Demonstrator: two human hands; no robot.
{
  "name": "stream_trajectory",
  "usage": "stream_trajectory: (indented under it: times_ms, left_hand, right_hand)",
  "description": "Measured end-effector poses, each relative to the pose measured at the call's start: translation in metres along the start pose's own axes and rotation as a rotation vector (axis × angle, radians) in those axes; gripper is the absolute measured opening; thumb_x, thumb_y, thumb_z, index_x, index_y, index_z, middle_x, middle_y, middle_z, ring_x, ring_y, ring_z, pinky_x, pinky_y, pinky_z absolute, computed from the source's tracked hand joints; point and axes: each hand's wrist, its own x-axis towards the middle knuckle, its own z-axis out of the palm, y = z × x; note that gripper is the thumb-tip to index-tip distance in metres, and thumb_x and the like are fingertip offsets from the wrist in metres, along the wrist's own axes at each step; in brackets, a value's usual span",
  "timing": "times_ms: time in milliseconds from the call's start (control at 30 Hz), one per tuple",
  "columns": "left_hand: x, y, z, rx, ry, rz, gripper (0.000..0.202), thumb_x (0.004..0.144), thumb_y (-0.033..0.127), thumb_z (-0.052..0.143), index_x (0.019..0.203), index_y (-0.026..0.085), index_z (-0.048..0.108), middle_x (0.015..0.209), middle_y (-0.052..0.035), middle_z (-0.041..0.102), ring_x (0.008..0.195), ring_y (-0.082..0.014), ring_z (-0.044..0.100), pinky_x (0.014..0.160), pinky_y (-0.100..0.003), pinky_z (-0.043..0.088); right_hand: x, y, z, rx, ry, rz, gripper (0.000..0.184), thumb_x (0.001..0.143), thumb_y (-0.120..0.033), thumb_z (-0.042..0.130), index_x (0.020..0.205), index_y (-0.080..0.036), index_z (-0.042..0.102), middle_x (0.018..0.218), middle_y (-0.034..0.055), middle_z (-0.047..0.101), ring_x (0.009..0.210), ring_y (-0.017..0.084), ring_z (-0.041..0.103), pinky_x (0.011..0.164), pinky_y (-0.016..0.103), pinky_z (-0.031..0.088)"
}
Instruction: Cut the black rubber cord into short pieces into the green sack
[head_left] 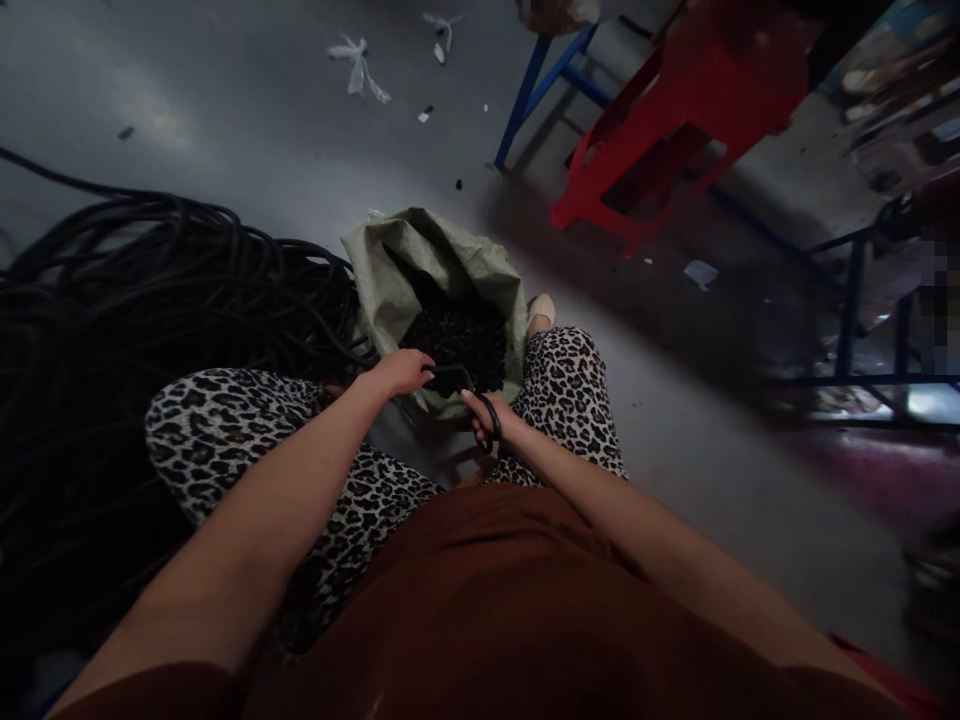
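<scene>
My left hand has its fingers pinched on a dark strip-like piece, whose exact kind is too dim to make out. Facing it, my right hand is closed on a pair of scissors with black loop handles; the blades point toward the dark piece and are hard to tell from it. Both hands are over the near rim of an open pale green woven sack. Inside the sack lies a heap of small black pieces.
Coils of long black hose or cord pile up on the left. A red plastic stool and a blue metal frame stand at the far right. Plastic scraps litter the grey floor. The sack stands between my legs in leopard-print trousers.
</scene>
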Motion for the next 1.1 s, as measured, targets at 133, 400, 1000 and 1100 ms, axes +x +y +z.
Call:
stream_trajectory:
  times_ms: [133,400,1000,1100]
  left_hand:
    - [0.001,0.0,0.001,0.007,0.02,0.001,0.034,0.084,0.034,0.049,0.111,0.026,0.068,0.105,-0.0042,0.071,0.097,-0.0205,0.063,0.081,-0.025,0.047]
    - [0.002,0.0,0.004,0.018,0.03,0.007,0.034,0.084,0.035,0.048,0.111,0.026,0.067,0.105,-0.005,0.071,0.097,-0.0217,0.064,0.081,-0.027,0.047]
    - [0.004,0.004,0.012,0.033,0.007,0.043,0.034,0.084,0.035,0.049,0.11,0.027,0.068,0.104,-0.0034,0.071,0.096,-0.0198,0.064,0.077,-0.024,0.046]
    - [0.004,0.005,0.012,0.037,0.004,0.054,0.033,0.084,0.034,0.049,0.109,0.026,0.068,0.103,-0.004,0.072,0.095,-0.0205,0.064,0.075,-0.024,0.046]
  right_hand:
    - [0.001,0.0,0.002,0.031,-0.019,0.023,0.043,0.094,-0.055,0.042,0.095,-0.013,0.054,0.044,-0.0047,0.05,0.03,0.009,0.048,0.031,0.015,0.037]
    - [-0.001,-0.002,0.006,0.055,-0.107,0.063,0.051,0.093,-0.059,0.042,0.112,-0.014,0.051,0.05,-0.0028,0.055,0.035,0.011,0.054,0.036,0.018,0.043]
    - [0.0,-0.001,0.007,0.041,-0.134,0.072,0.049,0.093,-0.058,0.043,0.112,-0.013,0.052,0.053,-0.0009,0.058,0.038,0.012,0.056,0.035,0.017,0.042]
    - [-0.001,-0.003,0.007,0.038,-0.128,0.079,0.049,0.093,-0.058,0.043,0.111,-0.014,0.053,0.052,-0.0009,0.057,0.038,0.012,0.056,0.035,0.017,0.041]
